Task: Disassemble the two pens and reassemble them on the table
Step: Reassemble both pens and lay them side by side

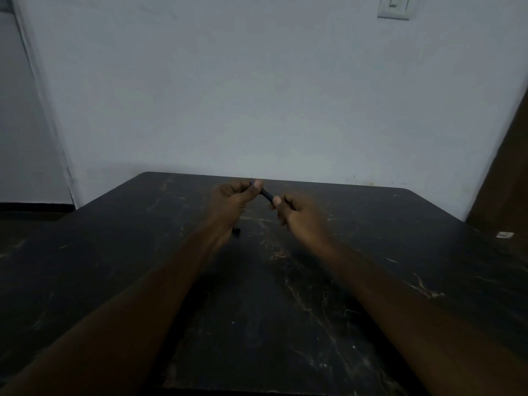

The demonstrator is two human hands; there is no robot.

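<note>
Both hands, left hand (pixel 231 200) and right hand (pixel 297 211), pinch one pen (pixel 266 194) above mid-table (pixel 371 267) (edges far).

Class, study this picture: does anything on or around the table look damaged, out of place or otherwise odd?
The dark table is badly scratched, with pale scuffs across its top. A small white scrap lies alone near its right edge. Otherwise both hands simply hold one dark pen between them.

**Looks like a plain room in a home to us**

We're seeing a bare pale wall (pixel 257 95), a white wall switch (pixel 394 7) up top, a scuffed black desk (pixel 314 295) pushed against it, and dark wood (pixel 503 172) at the right. Dim lighting, nothing lab-like.
</note>
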